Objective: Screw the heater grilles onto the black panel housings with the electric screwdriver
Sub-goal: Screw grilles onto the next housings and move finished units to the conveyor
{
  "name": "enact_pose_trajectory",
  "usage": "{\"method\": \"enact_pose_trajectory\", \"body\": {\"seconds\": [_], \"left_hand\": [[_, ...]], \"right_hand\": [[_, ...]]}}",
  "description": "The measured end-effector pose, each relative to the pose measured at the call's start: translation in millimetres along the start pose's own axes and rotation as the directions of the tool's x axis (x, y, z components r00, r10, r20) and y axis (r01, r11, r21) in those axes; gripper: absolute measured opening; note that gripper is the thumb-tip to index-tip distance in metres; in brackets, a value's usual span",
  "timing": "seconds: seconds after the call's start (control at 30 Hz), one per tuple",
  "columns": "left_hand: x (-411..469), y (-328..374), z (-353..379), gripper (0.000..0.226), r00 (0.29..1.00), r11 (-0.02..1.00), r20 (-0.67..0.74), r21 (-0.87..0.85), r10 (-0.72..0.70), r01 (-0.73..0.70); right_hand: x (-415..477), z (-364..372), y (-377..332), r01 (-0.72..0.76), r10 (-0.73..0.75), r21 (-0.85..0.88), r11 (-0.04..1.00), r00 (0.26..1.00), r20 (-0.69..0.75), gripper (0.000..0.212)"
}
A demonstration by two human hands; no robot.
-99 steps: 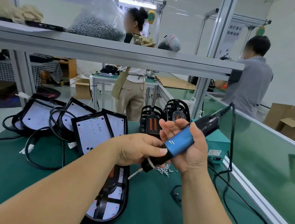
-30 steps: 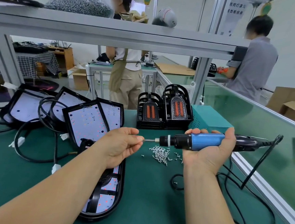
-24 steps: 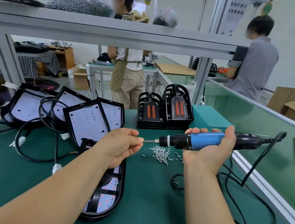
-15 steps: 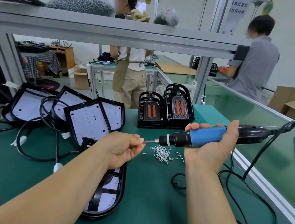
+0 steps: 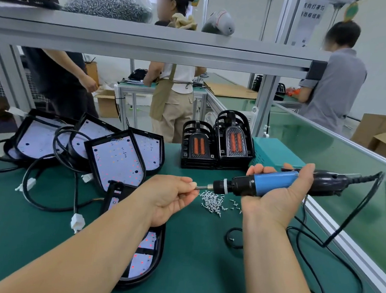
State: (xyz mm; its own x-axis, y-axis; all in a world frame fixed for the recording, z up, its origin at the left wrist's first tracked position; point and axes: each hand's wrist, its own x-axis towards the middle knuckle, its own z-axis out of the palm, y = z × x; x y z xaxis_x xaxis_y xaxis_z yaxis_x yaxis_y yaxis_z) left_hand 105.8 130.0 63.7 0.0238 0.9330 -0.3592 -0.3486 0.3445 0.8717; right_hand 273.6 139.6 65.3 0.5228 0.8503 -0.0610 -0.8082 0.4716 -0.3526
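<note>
Right hand wrapped round the electric screwdriver, held level. Its bit meets the left hand, fingertips pinching the tip. Screws lie just below, between both hands; black panel housing under the left forearm; heater grilles stacked beyond the right fingers.

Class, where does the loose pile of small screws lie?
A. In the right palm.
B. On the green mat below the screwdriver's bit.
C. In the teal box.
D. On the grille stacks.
B: the screws lie scattered on the green mat, just under the bit of the electric screwdriver held in the right hand.
</note>
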Motion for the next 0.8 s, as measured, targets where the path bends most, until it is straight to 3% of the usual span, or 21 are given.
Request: {"method": "enact_pose_trajectory", "body": {"seconds": [0.1, 0.17, 0.27, 0.33, 0.4, 0.53, 0.8], "left_hand": [[-3.4, 4.8, 0.1, 0.017, 0.999, 0.991, 0.034, 0.131, 0.009, -0.013], [-4.7, 18.7, -13.0, 0.026, 0.994, 0.959, -0.002, 0.262, 0.113, -0.109], [-9.6, 46.3, -54.7, 0.037, 0.919, 0.821, -0.144, 0.514, 0.367, -0.248], [-16.7, 51.7, -85.4, 0.046, 0.856, 0.716, -0.244, 0.672, 0.456, -0.19], [-26.0, 41.3, -106.0, 0.059, 0.854, 0.661, -0.282, 0.745, 0.436, -0.091], [-38.6, 9.0, -114.4, 0.083, 0.943, 0.656, -0.203, 0.755, 0.264, -0.021], [-29.8, -5.2, -113.9, 0.042, 0.967, 0.776, -0.16, 0.628, 0.197, -0.054]], "right_hand": [[0.2, -0.9, 0.9, 0.002, -0.002, -0.016, 1.0, 1.0, -0.027, 0.041], [1.6, -2.4, 1.0, 0.006, -0.008, -0.041, 0.999, 0.999, -0.043, 0.042], [2.5, -3.2, 1.4, 0.003, -0.006, -0.057, 0.998, 0.999, -0.049, 0.042], [-0.1, -1.7, 4.1, -0.004, 0.002, -0.056, 0.998, 1.0, -0.026, 0.041], [-4.3, -0.4, 9.4, -0.016, 0.017, -0.046, 0.999, 1.0, 0.006, 0.04], [-16.9, 3.4, 25.6, -0.029, 0.037, -0.108, 0.994, 0.997, 0.073, 0.036], [-34.3, 19.9, 49.0, 0.077, -0.018, -0.257, 0.963, 0.974, 0.224, 0.038]]}}
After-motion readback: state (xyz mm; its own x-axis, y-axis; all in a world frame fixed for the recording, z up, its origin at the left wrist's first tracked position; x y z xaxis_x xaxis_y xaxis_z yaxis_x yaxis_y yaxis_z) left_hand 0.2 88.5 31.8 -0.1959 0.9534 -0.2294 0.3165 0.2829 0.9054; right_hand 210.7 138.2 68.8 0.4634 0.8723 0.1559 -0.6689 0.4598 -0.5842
